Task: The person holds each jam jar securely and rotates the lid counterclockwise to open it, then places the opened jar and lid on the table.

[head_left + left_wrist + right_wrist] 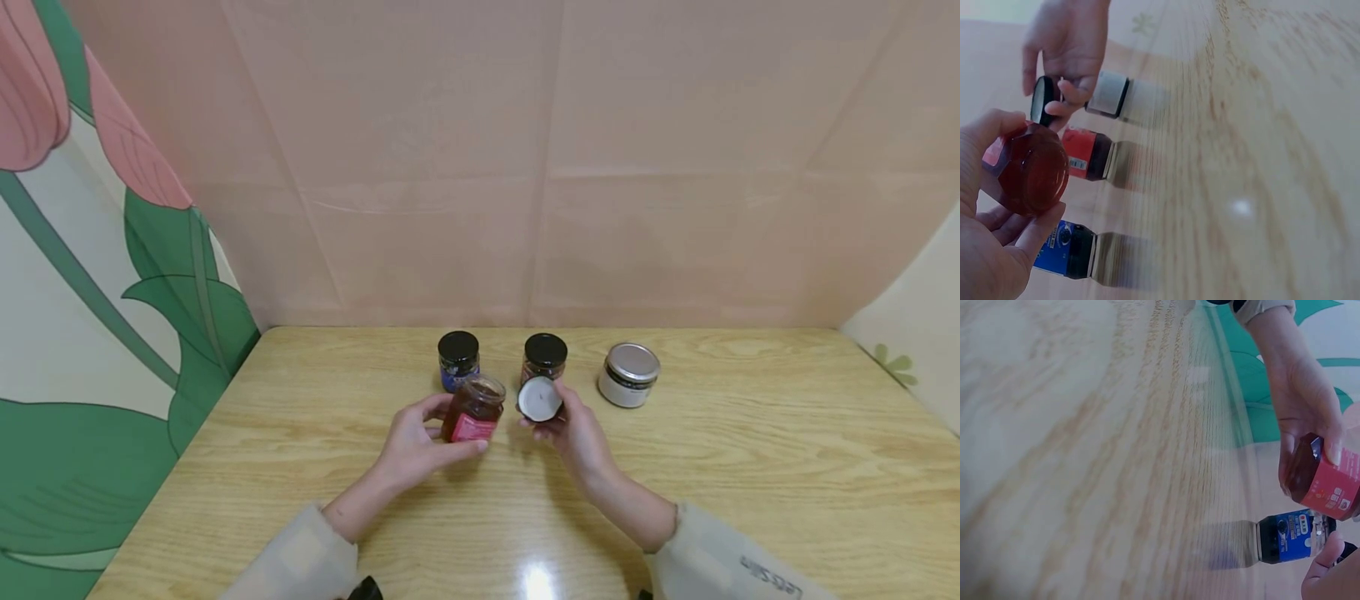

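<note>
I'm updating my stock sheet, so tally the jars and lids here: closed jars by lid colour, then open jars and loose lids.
Closed jars, black lid: 2 (blue-labelled jar, red-labelled jar)
Closed jars, silver lid: 1 (white-labelled jar)
Open jars: 1 (pink-labelled jar, left hand)
Loose lids: 1 (loose lid, right hand)
Total: 5

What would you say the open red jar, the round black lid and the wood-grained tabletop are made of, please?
The open red jar looks like glossy glass, with a shiny, see-through wall. The round black lid may be coated metal, given its thin rim, but plastic is possible. The wood-grained tabletop looks like varnished wood or laminate; it mirrors a light.
</note>
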Demonstrator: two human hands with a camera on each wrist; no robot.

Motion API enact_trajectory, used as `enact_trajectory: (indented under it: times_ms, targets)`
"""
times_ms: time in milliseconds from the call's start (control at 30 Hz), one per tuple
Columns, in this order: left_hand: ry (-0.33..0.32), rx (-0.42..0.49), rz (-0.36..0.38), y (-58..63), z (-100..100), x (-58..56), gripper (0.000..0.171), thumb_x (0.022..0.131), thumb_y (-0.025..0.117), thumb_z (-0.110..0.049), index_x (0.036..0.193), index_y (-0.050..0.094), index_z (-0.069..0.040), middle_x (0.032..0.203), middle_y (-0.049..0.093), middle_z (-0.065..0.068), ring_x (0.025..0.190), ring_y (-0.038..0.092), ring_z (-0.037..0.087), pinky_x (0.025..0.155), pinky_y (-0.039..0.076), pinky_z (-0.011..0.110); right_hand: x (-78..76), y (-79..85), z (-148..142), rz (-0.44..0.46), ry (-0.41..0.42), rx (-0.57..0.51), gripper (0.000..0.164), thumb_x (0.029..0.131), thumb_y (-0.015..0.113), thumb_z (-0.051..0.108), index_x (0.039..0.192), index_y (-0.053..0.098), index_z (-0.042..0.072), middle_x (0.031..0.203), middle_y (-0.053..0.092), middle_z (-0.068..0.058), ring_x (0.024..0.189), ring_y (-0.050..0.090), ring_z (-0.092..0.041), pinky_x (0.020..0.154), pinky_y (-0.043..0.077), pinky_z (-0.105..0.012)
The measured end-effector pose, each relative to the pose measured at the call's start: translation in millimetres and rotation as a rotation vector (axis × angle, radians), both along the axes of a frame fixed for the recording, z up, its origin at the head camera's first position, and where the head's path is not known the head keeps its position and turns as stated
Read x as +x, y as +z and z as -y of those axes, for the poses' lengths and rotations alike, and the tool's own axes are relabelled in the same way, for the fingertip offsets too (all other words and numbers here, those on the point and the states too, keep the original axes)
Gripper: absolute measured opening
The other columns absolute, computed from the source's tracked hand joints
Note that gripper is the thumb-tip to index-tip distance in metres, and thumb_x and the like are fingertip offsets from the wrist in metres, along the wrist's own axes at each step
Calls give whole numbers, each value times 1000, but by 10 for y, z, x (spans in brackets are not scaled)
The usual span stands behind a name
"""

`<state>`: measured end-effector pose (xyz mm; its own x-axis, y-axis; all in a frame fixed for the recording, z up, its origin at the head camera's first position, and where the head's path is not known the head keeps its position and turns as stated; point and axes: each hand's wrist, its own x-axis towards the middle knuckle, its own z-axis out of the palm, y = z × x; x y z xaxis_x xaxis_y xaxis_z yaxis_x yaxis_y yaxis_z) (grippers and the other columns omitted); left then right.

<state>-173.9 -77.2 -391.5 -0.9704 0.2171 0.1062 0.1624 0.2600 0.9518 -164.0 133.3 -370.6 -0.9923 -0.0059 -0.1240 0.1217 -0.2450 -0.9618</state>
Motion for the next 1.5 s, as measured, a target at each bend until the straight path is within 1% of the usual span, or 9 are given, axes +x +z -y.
enact_trajectory:
  times_ms: [233, 567, 767, 833, 1000, 1067, 1167, 1333, 1500]
  targets:
    - [49, 32, 1, -6, 34, -9, 54, 65, 88, -16, 112, 64, -4, 106, 66, 9, 97, 62, 21, 85, 56, 35, -2, -22, 0, 17, 8, 38, 48, 105, 25, 29, 112, 54, -8, 75, 65, -1, 65, 58, -10, 59, 43, -20]
    - [117, 15, -19, -17, 78, -29, 51, 63, 88, -15, 105, 62, -3, 102, 64, 10, 95, 59, 21, 85, 55, 37, -7, -50, 23, 50, -36, 114, 42, 103, 36, 27, 100, 59, -7, 63, 58, 1, 56, 53, -8, 55, 43, -19]
    - [160, 6, -41, -26, 99, -46, 53, 62, 89, -13, 106, 62, -3, 102, 65, 12, 87, 64, 20, 80, 55, 36, -18, -73, 51, 29, -14, 171, 38, 102, 40, 25, 102, 57, -9, 64, 56, 0, 57, 51, -9, 54, 41, -19]
    - [184, -12, -43, -30, 107, -52, 53, 62, 89, -13, 107, 62, -4, 102, 66, 11, 85, 64, 20, 79, 55, 36, -21, -76, 66, 21, -8, 189, 38, 102, 40, 23, 102, 57, -10, 65, 56, -1, 57, 51, -9, 54, 41, -19]
    - [251, -82, -60, -42, 135, -62, 55, 60, 90, -18, 106, 63, -6, 103, 66, 12, 86, 64, 22, 79, 55, 35, -27, -79, 116, 11, -9, 230, 35, 102, 43, 20, 102, 57, -11, 67, 57, -1, 57, 53, -9, 54, 42, -19]
    - [270, -102, -75, -54, 148, -69, 55, 60, 90, -18, 106, 63, -5, 102, 66, 13, 86, 63, 23, 78, 54, 35, -28, -82, 135, 3, -4, 240, 33, 102, 44, 19, 104, 57, -12, 68, 58, -1, 57, 55, -9, 54, 43, -19]
    - [294, -117, -76, -72, 167, -83, 56, 60, 90, -18, 106, 62, -3, 101, 67, 14, 85, 63, 25, 77, 54, 35, -30, -92, 155, -7, 10, 256, 31, 101, 47, 16, 110, 56, -12, 71, 60, -1, 58, 57, -8, 54, 44, -19]
    - [315, -101, -36, -73, 195, -97, 57, 62, 89, -19, 108, 61, -2, 103, 66, 16, 89, 62, 26, 80, 53, 38, -47, -119, 170, -13, 40, 279, 33, 100, 50, 15, 118, 54, -12, 78, 63, -3, 60, 59, -8, 55, 45, -19]
    - [332, -93, -21, -69, 224, -120, 58, 62, 89, -16, 111, 60, -1, 106, 67, 17, 93, 64, 27, 85, 53, 41, -68, -158, 184, -14, 50, 313, 37, 98, 53, 12, 127, 51, -10, 82, 67, -9, 59, 60, -9, 55, 46, -20]
